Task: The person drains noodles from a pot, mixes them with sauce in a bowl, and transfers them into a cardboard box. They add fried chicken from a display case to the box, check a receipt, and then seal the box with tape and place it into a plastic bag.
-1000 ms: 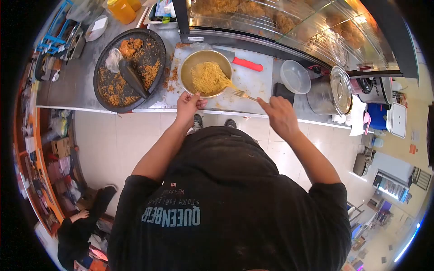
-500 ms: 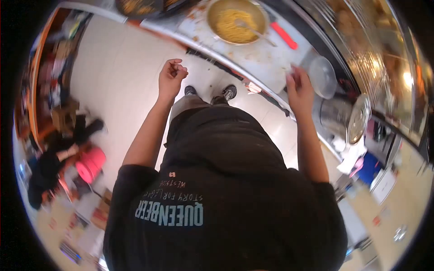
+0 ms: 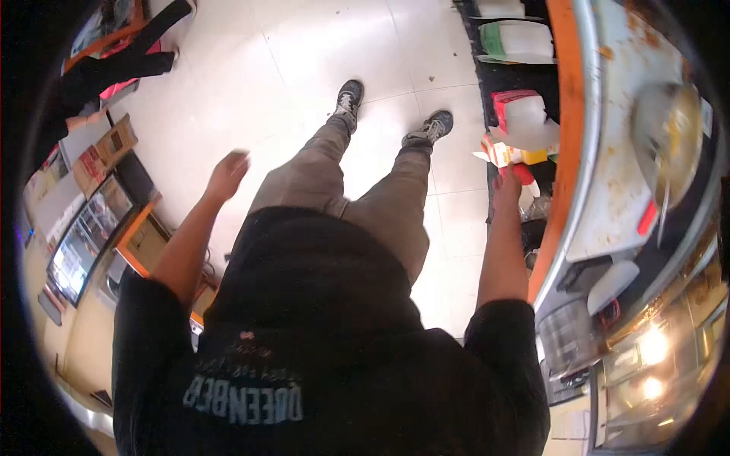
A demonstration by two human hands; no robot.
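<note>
My left hand (image 3: pixel 228 175) hangs over the pale floor, fingers loosely stretched and a little blurred, with nothing seen in it. On the other side my right hand (image 3: pixel 508 190) is low beside the counter, overlapping the packages on the shelf below it in this view. Its fingers blur into the red and white packaging (image 3: pixel 523 176) behind them, so I cannot tell how they are bent. A metal bowl (image 3: pixel 646 125) with yellow food and a utensil (image 3: pixel 663 201) stands on the counter (image 3: pixel 608 205), apart from both hands. Near it lies a red-handled tool (image 3: pixel 648 218).
The counter's orange edge (image 3: pixel 564 152) runs along my right. Below it, shelves hold a green and white pack (image 3: pixel 517 41) and other packages. A clear container (image 3: pixel 566 334) and a lit glass case (image 3: pixel 646 380) are at the right. Cardboard boxes (image 3: pixel 114 144) stand at the left.
My body has turned left and away from the counter, which now lies along my right side. My right hand has dropped from above the counter to beside it; my left hand's fingers look less curled.
</note>
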